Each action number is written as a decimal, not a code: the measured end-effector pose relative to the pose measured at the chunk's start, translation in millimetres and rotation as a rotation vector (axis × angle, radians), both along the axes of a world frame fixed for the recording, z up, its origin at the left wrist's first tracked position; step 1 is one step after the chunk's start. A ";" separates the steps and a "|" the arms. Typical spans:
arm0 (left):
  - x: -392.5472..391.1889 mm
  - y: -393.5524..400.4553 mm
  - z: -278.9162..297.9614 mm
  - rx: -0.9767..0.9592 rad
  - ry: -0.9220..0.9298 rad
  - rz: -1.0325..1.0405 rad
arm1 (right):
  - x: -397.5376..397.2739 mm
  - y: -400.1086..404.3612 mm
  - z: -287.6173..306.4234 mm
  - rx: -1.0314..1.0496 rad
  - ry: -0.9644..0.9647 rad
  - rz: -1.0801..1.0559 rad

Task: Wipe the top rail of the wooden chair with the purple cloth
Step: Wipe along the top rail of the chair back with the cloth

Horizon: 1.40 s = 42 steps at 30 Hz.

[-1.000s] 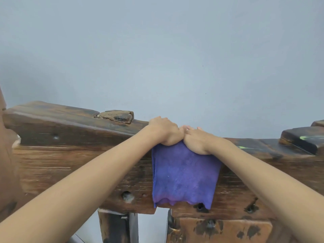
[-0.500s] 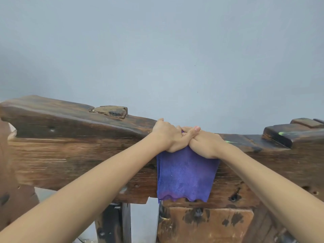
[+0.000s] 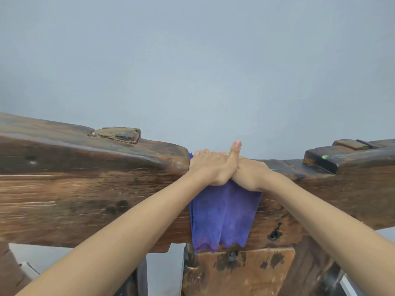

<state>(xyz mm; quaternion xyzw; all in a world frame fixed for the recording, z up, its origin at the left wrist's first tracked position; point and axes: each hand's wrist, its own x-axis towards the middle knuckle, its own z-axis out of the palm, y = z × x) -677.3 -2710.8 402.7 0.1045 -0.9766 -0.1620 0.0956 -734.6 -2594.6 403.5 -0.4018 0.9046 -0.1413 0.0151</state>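
At the dip in the top rail, both hands, left hand and right hand, press flat, fingers together, on the purple cloth; uneven pressure could let its hanging half drag it off.

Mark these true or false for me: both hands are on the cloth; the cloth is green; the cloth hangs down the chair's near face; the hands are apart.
1. Both hands press the purple cloth onto the top rail: true, left hand and right hand.
2. The cloth is green: false, it is purple.
3. The cloth hangs down the near face: true.
4. The hands are apart: false, they overlap.
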 end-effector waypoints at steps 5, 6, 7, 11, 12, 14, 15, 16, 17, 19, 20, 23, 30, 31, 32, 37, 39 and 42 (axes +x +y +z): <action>-12.0 -2.3 5.3 0.042 -0.080 0.047 | -13.4 -5.8 5.9 0.024 -0.069 0.061; -14.1 -3.2 8.2 0.080 -0.121 0.069 | -17.1 -6.5 7.4 0.045 -0.084 0.070; -16.2 -6.0 10.8 0.115 -0.151 0.092 | -20.4 -9.3 8.4 0.072 -0.090 0.079; -22.7 -4.7 16.2 0.190 -0.208 0.125 | -31.2 -9.6 12.3 0.148 -0.071 0.096; -23.2 -3.4 16.2 0.190 -0.205 0.128 | -31.4 -8.7 12.3 0.145 -0.062 0.100; -23.1 -0.1 14.7 0.186 -0.180 0.166 | -30.0 -2.2 10.0 0.121 -0.041 0.118; -22.2 -1.2 13.5 0.177 -0.165 0.183 | -28.3 -0.6 8.1 0.104 -0.023 0.123; -21.2 -1.5 12.4 0.166 -0.151 0.193 | -26.8 1.6 6.1 0.083 0.000 0.123; -20.8 1.3 11.9 0.156 -0.135 0.200 | -26.0 6.2 4.3 0.059 0.030 0.121; -19.8 10.7 11.1 0.134 -0.102 0.189 | -24.4 17.1 0.8 0.010 0.110 0.117; -19.2 15.7 10.3 0.115 -0.087 0.173 | -22.5 22.4 -1.3 -0.013 0.152 0.117; -17.1 32.2 4.5 0.025 -0.041 0.125 | -17.2 41.1 -14.0 -0.094 0.317 0.102; -26.8 43.9 1.3 0.004 -0.051 0.117 | -24.5 53.1 -25.8 -0.150 0.481 0.068; -30.0 43.0 2.3 0.026 -0.073 0.120 | -28.3 50.6 -22.8 -0.134 0.439 0.074; -34.6 42.3 3.1 0.049 -0.096 0.126 | -32.7 49.0 -20.1 -0.109 0.395 0.082; -56.6 44.2 9.0 0.158 -0.201 0.105 | -55.2 47.3 1.8 0.095 0.169 0.087; -64.5 44.1 8.9 0.174 -0.219 0.121 | -60.7 46.1 10.0 0.174 0.083 0.083; -72.5 47.6 9.6 0.154 -0.215 0.150 | -66.8 47.8 14.6 0.217 -0.002 0.067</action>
